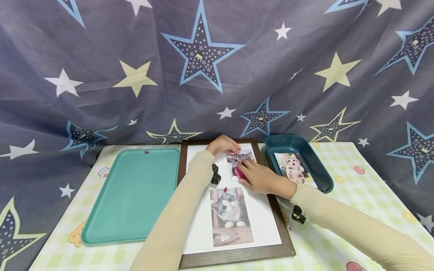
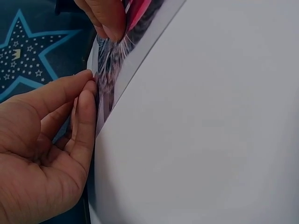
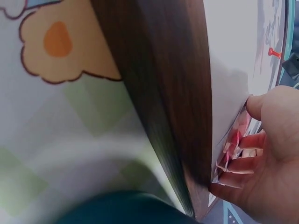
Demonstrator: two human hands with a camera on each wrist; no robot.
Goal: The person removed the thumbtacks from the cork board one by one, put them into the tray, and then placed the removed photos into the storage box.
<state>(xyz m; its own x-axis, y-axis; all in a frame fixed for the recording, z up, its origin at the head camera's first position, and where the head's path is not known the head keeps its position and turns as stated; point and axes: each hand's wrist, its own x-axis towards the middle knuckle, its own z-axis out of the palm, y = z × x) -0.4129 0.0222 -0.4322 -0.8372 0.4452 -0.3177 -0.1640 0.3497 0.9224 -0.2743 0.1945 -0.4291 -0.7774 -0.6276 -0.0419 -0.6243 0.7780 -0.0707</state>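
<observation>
My left hand (image 1: pixel 223 145) is at the upper edge of a cat photo (image 1: pixel 249 155) on a white board (image 1: pixel 261 218) with a brown wooden frame. Its thumb and forefinger pinch a small red push pin there, mostly hidden by the fingertips. My right hand (image 1: pixel 261 177) lies over the photo's right side, fingers spread and touching the print, as the right wrist view also shows for this hand (image 3: pixel 275 154). Part of the print is pink. Below it, a second cat photo (image 1: pixel 232 218) hangs from a red push pin (image 1: pixel 225 189) at its top.
To the left of the board lies a green tray (image 1: pixel 135 195), with a red push pin (image 1: pixel 147 152) near its far rim. A dark teal bin (image 1: pixel 320 165) at the right holds another cat photo (image 1: pixel 294 167). A star-patterned curtain (image 1: pixel 257 75) hangs behind the checked tablecloth (image 1: pixel 359 195).
</observation>
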